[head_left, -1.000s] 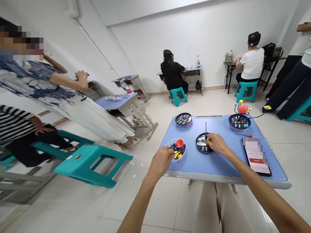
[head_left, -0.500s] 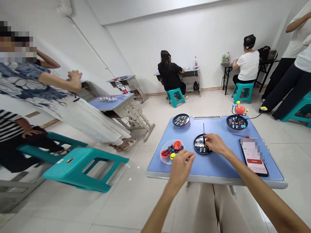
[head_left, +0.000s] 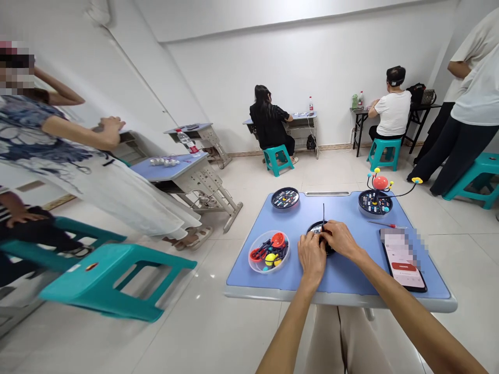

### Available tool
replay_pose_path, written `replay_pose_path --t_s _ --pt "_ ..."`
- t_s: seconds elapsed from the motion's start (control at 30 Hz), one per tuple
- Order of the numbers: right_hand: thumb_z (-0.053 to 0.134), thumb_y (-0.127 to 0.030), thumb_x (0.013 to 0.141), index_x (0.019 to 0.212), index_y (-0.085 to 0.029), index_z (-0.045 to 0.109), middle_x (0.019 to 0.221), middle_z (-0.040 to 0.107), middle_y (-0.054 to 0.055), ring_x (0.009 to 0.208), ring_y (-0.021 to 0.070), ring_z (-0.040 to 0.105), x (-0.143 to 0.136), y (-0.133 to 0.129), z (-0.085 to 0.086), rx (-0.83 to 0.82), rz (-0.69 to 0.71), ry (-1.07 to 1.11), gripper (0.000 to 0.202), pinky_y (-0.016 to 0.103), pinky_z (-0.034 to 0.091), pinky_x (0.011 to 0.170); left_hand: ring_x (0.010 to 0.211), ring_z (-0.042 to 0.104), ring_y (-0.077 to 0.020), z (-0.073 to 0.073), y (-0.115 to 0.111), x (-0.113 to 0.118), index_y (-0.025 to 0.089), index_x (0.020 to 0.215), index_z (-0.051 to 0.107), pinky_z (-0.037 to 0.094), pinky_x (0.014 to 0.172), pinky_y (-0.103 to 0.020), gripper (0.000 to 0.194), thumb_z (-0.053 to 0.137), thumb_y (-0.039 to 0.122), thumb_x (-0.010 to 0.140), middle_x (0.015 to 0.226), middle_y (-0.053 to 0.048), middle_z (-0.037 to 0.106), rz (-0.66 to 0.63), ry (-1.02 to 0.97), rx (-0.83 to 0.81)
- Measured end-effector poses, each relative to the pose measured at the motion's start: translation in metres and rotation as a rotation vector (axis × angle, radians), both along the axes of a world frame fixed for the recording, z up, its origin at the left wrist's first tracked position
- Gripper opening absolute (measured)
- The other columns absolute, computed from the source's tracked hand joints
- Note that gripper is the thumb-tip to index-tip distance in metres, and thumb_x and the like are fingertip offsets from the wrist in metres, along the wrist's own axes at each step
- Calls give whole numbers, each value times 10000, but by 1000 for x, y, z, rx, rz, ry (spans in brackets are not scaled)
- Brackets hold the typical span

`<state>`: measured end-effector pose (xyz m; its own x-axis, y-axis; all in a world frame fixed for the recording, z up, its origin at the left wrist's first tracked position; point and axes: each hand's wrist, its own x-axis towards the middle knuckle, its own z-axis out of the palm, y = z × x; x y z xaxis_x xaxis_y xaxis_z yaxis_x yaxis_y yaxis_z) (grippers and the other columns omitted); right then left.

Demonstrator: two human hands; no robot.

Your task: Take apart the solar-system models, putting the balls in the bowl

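Observation:
Near the front of the blue desk (head_left: 257, 208), a round black base (head_left: 314, 227) with printed labels lies mostly hidden under both hands. A thin black rod (head_left: 323, 212) stands upright from its middle. My right hand (head_left: 342, 240) is closed in a pinch at the rod's lower end. Against the base's left side is my left hand (head_left: 313, 253), its fingers bent together over the edge, the tips close to the rod. Left of it, a clear plastic bowl (head_left: 252, 264) holds red, yellow and blue balls and black rods.
At the back left of the desk lies another round black base (head_left: 285, 198). An assembled planet model (head_left: 380, 183) stands back right, with a small screwdriver (head_left: 390, 225) and a phone (head_left: 403, 259) before it. A teal stool (head_left: 105, 265) and a standing person (head_left: 101, 171) are on the left.
My left hand has moved right, from beside the bowl onto the base. My right hand remains at the rod. The view has shifted slightly.

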<state>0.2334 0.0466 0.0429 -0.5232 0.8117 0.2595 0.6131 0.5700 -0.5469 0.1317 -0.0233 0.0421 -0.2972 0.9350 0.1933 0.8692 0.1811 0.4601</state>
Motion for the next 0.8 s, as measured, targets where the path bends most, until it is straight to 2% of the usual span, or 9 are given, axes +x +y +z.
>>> replay_pose_path --t_s 0.23,0.37,0.47,0.57,0.7,0.8 --pt "488 -56 859 638 -164 596 739 597 30 675 125 534 -1 3 -7 27 52 122 268 230 384 662 997 547 -242 1 0 -1 204 959 696 387 872 -373 193 512 188 902 1045 -64 680 -17 -21 -11" --pt "496 -67 878 635 -161 586 726 588 25 693 126 539 -2 4 -6 32 71 114 275 227 384 667 996 553 -246 2 4 -4 191 952 699 393 855 -368 197 513 177 891 1039 -65 689 -25 -36 -28" --pt "507 -93 892 689 -154 615 757 603 32 722 129 546 -1 5 2 10 55 7 238 227 373 676 994 566 -244 2 7 -7 190 917 704 396 849 -362 180 531 173 871 1022 -67 695 -25 -59 -36" --pt "520 -94 876 822 -160 660 870 627 46 758 134 555 4 7 13 -8 87 -171 164 233 355 654 980 579 -238 2 10 -9 197 903 712 400 845 -355 163 560 181 848 1009 -64 703 -25 -84 -33" --pt "552 -88 841 937 -189 691 1050 621 78 911 180 558 11 9 24 85 146 -399 197 255 355 650 966 581 -237 0 11 -10 198 930 713 397 825 -347 156 583 204 845 996 -58 707 -23 -82 -25" --pt "535 -106 873 924 -185 706 1051 623 97 989 210 527 10 9 28 142 165 -473 195 269 377 666 967 577 -237 0 10 -10 194 914 712 391 825 -345 143 584 202 849 990 -55 706 -18 -84 -23"
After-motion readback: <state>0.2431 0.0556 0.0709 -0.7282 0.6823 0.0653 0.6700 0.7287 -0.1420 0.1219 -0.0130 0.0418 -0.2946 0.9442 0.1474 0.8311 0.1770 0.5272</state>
